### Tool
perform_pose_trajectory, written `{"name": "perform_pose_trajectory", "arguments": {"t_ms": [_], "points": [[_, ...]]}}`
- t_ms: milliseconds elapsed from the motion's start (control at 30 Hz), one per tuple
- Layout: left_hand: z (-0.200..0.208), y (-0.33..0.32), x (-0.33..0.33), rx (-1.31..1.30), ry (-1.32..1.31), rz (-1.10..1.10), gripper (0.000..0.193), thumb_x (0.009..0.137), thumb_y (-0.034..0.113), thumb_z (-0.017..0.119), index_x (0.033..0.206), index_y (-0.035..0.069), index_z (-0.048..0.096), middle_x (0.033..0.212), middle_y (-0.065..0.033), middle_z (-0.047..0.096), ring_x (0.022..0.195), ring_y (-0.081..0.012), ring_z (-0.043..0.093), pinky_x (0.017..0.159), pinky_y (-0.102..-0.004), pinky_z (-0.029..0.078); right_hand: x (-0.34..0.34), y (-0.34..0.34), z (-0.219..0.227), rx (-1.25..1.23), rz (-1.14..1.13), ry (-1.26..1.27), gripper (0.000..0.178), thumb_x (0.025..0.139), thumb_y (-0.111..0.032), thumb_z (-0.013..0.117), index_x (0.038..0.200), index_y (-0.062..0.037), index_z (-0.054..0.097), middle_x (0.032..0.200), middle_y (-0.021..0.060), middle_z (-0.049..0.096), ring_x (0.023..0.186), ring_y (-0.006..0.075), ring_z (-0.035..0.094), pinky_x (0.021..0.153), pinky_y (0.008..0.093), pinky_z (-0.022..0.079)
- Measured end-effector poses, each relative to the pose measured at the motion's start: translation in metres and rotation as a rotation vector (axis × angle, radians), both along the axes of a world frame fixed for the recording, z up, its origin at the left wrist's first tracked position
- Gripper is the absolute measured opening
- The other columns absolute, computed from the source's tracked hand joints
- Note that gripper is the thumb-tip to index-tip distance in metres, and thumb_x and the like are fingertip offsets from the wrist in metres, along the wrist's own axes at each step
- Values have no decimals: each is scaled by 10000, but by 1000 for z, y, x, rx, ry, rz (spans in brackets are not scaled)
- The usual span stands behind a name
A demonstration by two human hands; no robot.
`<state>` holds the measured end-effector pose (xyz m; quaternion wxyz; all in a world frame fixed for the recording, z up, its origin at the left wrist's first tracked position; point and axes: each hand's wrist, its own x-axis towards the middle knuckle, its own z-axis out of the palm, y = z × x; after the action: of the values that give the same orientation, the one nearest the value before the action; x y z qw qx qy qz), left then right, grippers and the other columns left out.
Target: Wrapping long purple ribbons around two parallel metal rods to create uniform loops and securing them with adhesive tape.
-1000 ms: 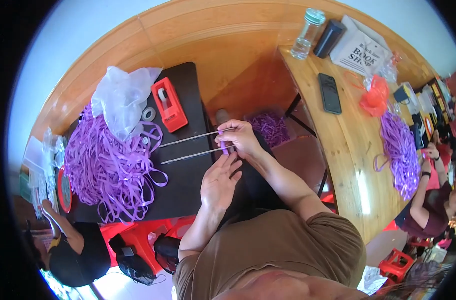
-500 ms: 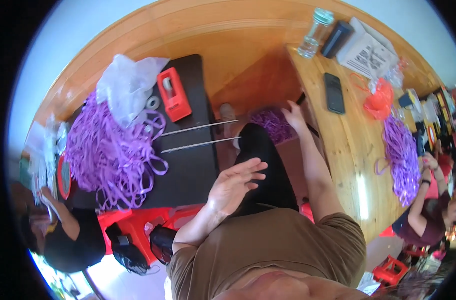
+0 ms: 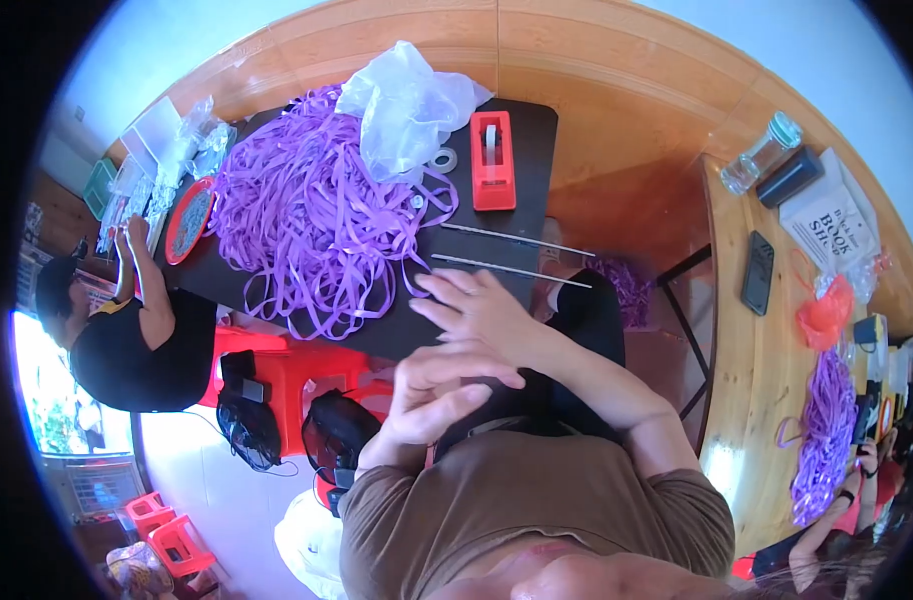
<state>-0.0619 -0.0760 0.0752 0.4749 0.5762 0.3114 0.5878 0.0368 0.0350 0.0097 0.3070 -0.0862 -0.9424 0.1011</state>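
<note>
A heap of ribbon strips (image 3: 317, 215) covers the left half of the table (image 3: 532, 125), a plastic bag (image 3: 407, 105) lying on its far side and a tape dispenser (image 3: 493, 160) just right of the bag. Two thin rods (image 3: 512, 255) lie side by side nearer the table's near edge, right of the heap. The person's hands, right (image 3: 482, 315) above left (image 3: 437, 390), sit just before the rods

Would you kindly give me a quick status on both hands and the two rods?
Right hand open, flat on black table by purple ribbon pile. Left hand open, empty. Two thin rods lie untouched. Red tape dispenser beyond.
</note>
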Motion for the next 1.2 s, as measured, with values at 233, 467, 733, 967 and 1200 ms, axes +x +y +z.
{"name": "perform_pose_trajectory", "arguments": {"t_ms": [233, 467, 733, 967, 1200], "points": [[-12, 32, -65, 163, 605, 730, 190, 804, -81, 560, 963, -38, 653, 919, -133, 665, 838, -220, 628, 749, -300, 474, 7, -2, -15, -56, 112, -163, 150, 742, -134, 569, 879, -93, 612, 829, 50, 544, 810, 221, 538, 708, 377, 361], [-26, 88, -108, 381, 1013, 616, 197, 771, -43, 572, 952, -15, 645, 884, -164, 614, 830, -330, 579, 739, -386, 466, 67, -24, 4, -290, 176, -124, 154, 746, -95, 644, 899, -89, 632, 773, 27, 529, 771, 201, 537, 667, 330, 370], [-66, 127, -140, 193, 1040, 463, 210, 751, 26, 626, 955, -14, 651, 926, -160, 618, 915, -352, 558, 824, -410, 442, 121, -21, 30, -982, 424, 470, 197, 711, 85, 671, 890, 5, 687, 819, 145, 631, 680, 217, 592, 583, 283, 437], [-62, 125, -134, 216, 1205, 534, 310, 664, -17, 594, 966, 17, 658, 1001, -116, 607, 988, -316, 522, 850, -404, 416, 138, -13, 15, -1202, 213, 545, 148, 738, 103, 658, 871, 37, 662, 839, 130, 620, 682, 174, 586, 605, 252, 452], [-45, 131, -98, 412, 1309, 405, 279, 698, -13, 566, 955, 45, 657, 991, -113, 604, 972, -302, 536, 820, -412, 428, 133, -13, 22, -1110, 210, 498, 162, 736, 88, 653, 889, 40, 670, 824, 127, 636, 713, 187, 589, 621, 258, 444]]}}
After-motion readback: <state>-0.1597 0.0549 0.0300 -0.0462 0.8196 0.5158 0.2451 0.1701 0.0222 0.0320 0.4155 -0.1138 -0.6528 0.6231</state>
